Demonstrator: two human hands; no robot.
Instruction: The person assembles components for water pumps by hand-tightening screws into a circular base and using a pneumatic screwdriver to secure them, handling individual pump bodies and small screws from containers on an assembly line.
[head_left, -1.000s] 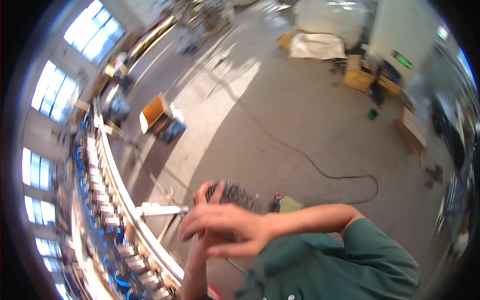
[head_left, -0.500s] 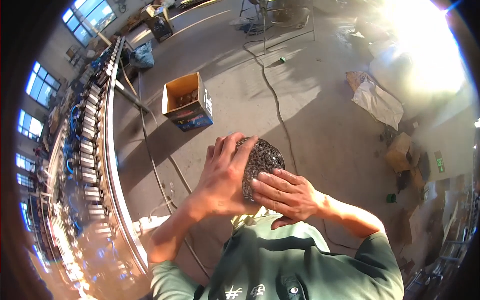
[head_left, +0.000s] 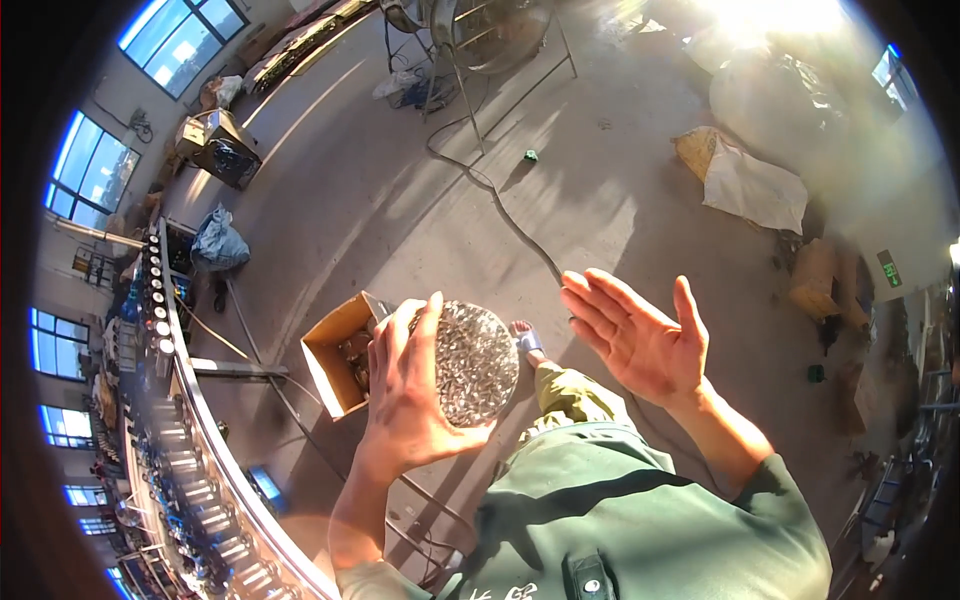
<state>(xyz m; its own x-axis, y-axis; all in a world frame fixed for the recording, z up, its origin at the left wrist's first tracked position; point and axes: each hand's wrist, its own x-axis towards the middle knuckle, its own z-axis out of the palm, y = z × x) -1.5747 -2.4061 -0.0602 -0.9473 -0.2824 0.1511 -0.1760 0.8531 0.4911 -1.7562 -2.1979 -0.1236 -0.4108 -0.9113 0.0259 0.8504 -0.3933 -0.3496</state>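
My left hand (head_left: 405, 385) is closed round the left side of a round, glittering thing (head_left: 477, 362), with the fingers over its far edge and the thumb along the near one. Its face is speckled silver and dark, like patterned glass or many small shiny bits; I cannot tell which. My right hand (head_left: 640, 340) is raised to the right, apart from it, palm up with fingers stretched out and thumb spread, holding nothing. Just beyond my left hand stands an open cardboard box (head_left: 325, 350) with brownish round things inside, partly hidden by that hand.
A long machine rail (head_left: 205, 420) with rows of metal cylinders curves along my left. A dark cable (head_left: 510, 222) crosses the floor ahead. A blue bag (head_left: 218, 243) lies far left, a pale sack (head_left: 750, 190) and a cardboard carton (head_left: 820, 280) to the right.
My right hand has lifted off the round thing and turned palm up to the right. The left hand still grips it. The view has shifted, with the box now close beside the left hand.
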